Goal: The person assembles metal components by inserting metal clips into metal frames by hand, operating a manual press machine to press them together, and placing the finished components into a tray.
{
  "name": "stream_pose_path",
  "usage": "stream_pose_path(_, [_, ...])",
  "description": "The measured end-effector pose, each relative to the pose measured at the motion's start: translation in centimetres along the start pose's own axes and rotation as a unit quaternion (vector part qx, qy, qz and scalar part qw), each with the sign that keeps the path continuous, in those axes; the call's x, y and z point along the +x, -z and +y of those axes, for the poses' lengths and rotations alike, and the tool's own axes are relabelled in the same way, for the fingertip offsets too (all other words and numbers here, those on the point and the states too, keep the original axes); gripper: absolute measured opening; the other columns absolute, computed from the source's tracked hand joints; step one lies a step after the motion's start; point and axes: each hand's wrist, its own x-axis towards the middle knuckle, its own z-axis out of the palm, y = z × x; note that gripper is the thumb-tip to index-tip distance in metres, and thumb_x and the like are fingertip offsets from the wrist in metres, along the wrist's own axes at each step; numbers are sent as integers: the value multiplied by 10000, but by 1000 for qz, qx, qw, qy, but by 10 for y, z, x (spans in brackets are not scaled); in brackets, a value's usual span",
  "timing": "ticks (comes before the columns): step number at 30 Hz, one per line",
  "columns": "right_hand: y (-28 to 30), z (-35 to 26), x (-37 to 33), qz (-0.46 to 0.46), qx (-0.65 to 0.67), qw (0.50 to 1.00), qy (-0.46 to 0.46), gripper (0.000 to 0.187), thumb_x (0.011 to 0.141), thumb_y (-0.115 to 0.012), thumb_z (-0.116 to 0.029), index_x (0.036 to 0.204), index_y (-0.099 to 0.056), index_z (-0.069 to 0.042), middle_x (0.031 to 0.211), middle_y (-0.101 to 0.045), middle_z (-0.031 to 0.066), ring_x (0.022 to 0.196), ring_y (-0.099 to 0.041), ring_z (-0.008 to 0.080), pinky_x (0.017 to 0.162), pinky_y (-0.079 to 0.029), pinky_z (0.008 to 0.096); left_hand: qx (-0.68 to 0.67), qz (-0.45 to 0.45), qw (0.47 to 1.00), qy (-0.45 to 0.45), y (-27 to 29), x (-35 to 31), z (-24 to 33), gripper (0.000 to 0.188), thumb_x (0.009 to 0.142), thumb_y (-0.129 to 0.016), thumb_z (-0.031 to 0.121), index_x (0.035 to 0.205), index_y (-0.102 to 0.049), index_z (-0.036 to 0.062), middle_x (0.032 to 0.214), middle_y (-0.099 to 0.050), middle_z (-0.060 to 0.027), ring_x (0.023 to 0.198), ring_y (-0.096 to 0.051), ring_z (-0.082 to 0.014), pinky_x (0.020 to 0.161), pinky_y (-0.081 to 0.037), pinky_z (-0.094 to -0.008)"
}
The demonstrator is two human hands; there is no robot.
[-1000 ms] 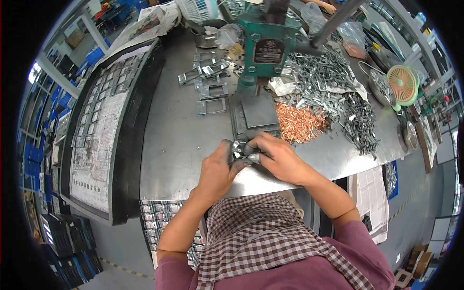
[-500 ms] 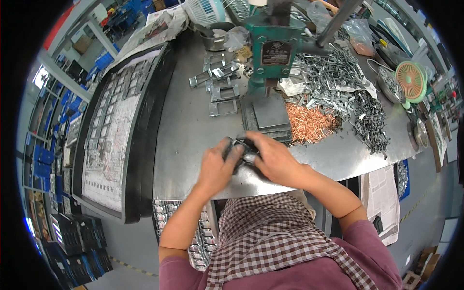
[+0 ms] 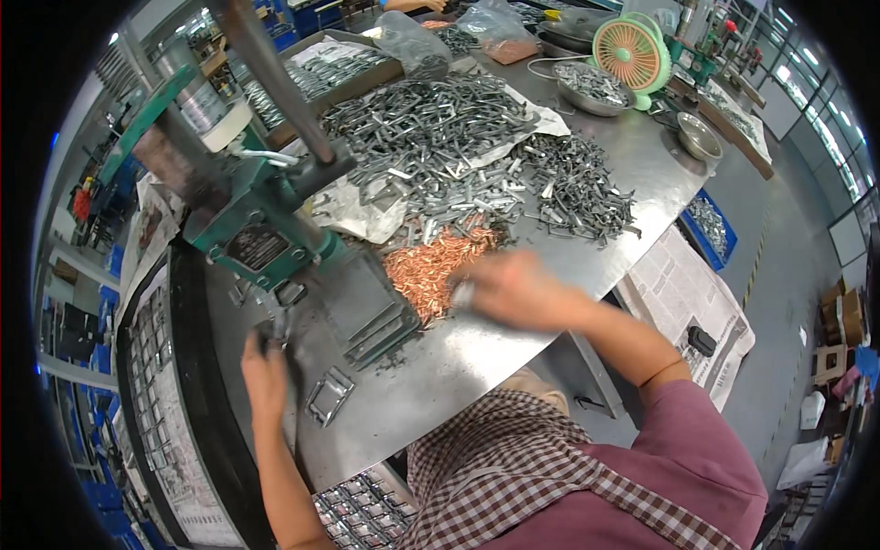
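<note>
My left hand [image 3: 264, 371] is at the left of the table, its fingers closed on a small metal frame [image 3: 282, 323] that is partly blurred. My right hand [image 3: 518, 291] is smeared by motion beside a heap of copper pins [image 3: 435, 270]; its fingers do not show clearly. A pale spot shows at its fingertips, too blurred to name. One rectangular metal frame [image 3: 328, 396] lies on the table between my left arm and the stacked steel plates [image 3: 362, 298]. Those plates sit at the foot of a green hand press [image 3: 261, 238].
Behind the copper pins lie large heaps of grey metal strips [image 3: 431, 128] and dark strips [image 3: 582, 188] on paper. A metal bowl [image 3: 596, 89], a green fan [image 3: 632, 55] and a smaller bowl [image 3: 698, 137] stand at right. A black-rimmed tray [image 3: 197, 367] borders the left side.
The view has swung right. My hands, together on a dark metal part before, are apart: the left near the frames, the right by the copper pins. A frame now lies near the plates.
</note>
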Motion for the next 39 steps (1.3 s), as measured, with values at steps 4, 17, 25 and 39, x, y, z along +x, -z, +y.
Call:
stream_pose_path(4, [50, 63, -13, 47, -160, 979, -118, 257, 752, -549, -113, 1003, -555, -58, 990, -567, 123, 894, -548, 301, 754, -448, 381, -373, 3, 919, 124, 6, -7, 36, 200, 864, -471, 159, 874, -533, -31, 773, -586, -117, 685, -586, -179, 597, -454, -251])
stream_pose_path(17, [40, 85, -26, 3, -320, 947, 30, 154, 623, -578, -141, 740, -530, -55, 755, -521, 75, 772, -524, 242, 691, -408, 362, -310, -77, 938, 132, -25, -13, 56, 404, 835, -531, 431, 661, -491, 69, 528, -458, 2, 425, -424, -82, 372, -292, -225])
stream_pose_path(25, [41, 31, -19, -6, -155, 987, 49, 226, 697, -589, -134, 901, -541, -49, 912, -498, 97, 878, -488, 266, 750, -401, 378, -442, -196, 849, 213, -27, -57, 94, 122, 840, -476, 78, 936, -517, 14, 739, -563, -33, 538, -514, -110, 479, -418, -235])
stream_pose_path(39, [-39, -41, 22, -72, -28, 979, 189, 244, 615, -650, -133, 814, -549, -34, 1063, -501, 82, 1034, -437, 258, 854, -362, 381, -658, -269, 667, 222, -58, -71, 93, 404, 807, -431, -46, 1208, -382, -49, 962, -553, -95, 849, -575, -189, 802, -504, -397])
